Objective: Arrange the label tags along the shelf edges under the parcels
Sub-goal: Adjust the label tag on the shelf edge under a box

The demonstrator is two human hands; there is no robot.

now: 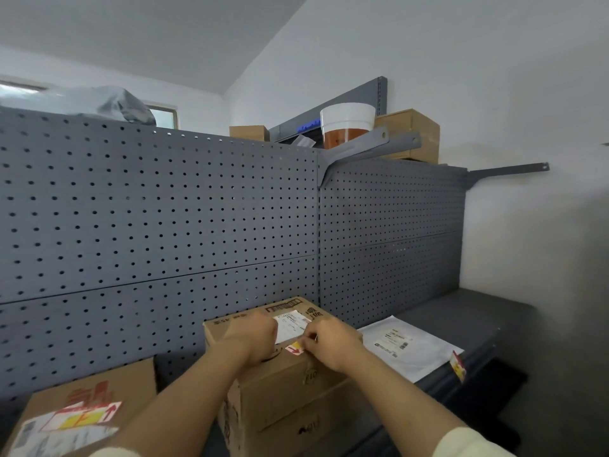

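A brown cardboard parcel stands on the grey shelf in front of me. My left hand rests curled on its top near a white shipping label. My right hand pinches a small red, yellow and white label tag at the parcel's top front edge. A flat white mailer parcel lies to the right on the shelf. Another red and yellow label tag hangs at the shelf edge below it. A second cardboard parcel with a red and yellow tag on top sits at lower left.
A grey perforated back panel rises behind the parcels. On top of it are a white and orange bucket, cardboard boxes and a grey bag. A white wall closes the right side.
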